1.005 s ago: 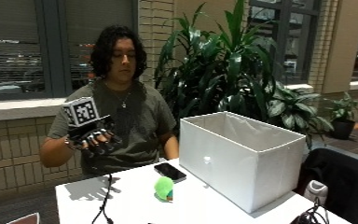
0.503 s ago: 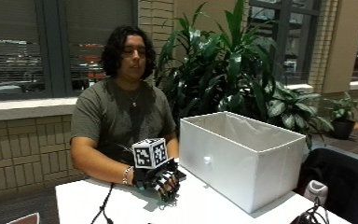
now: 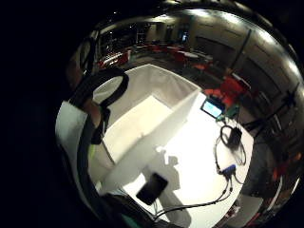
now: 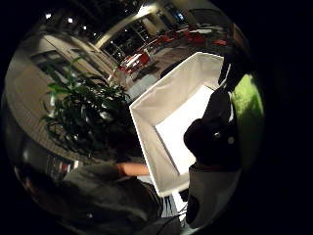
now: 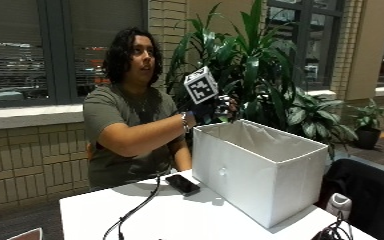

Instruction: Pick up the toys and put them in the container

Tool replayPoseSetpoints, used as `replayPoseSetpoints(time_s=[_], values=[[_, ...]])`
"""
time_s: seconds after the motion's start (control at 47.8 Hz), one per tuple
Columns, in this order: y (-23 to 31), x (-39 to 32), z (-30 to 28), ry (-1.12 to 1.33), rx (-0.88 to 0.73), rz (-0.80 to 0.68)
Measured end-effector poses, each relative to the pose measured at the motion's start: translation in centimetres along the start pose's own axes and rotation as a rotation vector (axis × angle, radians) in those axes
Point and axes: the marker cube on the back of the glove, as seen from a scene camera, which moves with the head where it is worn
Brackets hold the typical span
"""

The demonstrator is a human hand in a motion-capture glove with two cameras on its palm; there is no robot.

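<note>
The white fabric container (image 5: 258,170) stands open-topped on the right half of the white table (image 5: 179,220). My gloved right hand (image 5: 215,107) is raised over the container's back left corner, fingers curled. In the thumb side palm view a fuzzy green toy (image 4: 247,112) lies against the black gloved fingers (image 4: 210,137), held in the hand above the container's bare white floor (image 4: 183,127). The outside view hides the toy behind the hand. The little finger side palm view looks down on the container's wall (image 3: 156,133) and a sliver of green (image 3: 90,152).
A black phone (image 5: 182,184) lies on the table just left of the container, also seen from the palm (image 3: 152,188). A black cable (image 5: 135,210) runs across the table's front. A large plant (image 5: 258,75) stands behind the container, and a dark chair back (image 5: 372,195) stands at right.
My hand dropped from chest height onto the green toy on the table, then rose with it to above the container. The toy no longer lies on the table.
</note>
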Motion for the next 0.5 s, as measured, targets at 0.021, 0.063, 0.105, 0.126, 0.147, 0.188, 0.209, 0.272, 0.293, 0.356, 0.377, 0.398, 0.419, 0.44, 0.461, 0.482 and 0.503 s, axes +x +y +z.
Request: replayPoseSetpoints(time_s=[0.021, 0.063, 0.105, 0.126, 0.147, 0.188, 0.209, 0.272, 0.293, 0.356, 0.377, 0.398, 0.419, 0.44, 0.461, 0.482, 0.503], values=[[-0.5, -0.2, 0.6, 0.013, -0.013, 0.002], [-1.4, -0.4, 1.9, 0.056, -0.056, 0.009], [-1.8, -0.2, 3.1, 0.116, -0.107, 0.01], [-1.7, 0.0, 3.5, 0.143, -0.129, 0.006], [-1.5, 0.1, 3.7, 0.159, -0.147, 0.0], [-0.5, 0.5, 3.2, 0.146, -0.17, -0.014], [0.3, 0.7, 2.6, 0.124, -0.173, -0.018], [3.2, 1.3, 0.1, 0.036, -0.177, -0.038], [4.3, 1.5, -0.7, 0.019, -0.178, -0.047], [8.5, 2.0, -2.5, 0.054, -0.178, -0.065], [10.2, 2.3, -3.1, 0.08, -0.181, -0.067], [12.1, 2.5, -3.7, 0.108, -0.185, -0.067], [14.0, 2.8, -4.3, 0.135, -0.191, -0.061], [15.8, 3.1, -4.8, 0.162, -0.197, -0.05], [17.4, 3.4, -5.3, 0.187, -0.203, -0.036], [18.9, 3.9, -5.7, 0.209, -0.21, -0.021], [20.2, 4.4, -6.1, 0.229, -0.216, -0.003]])
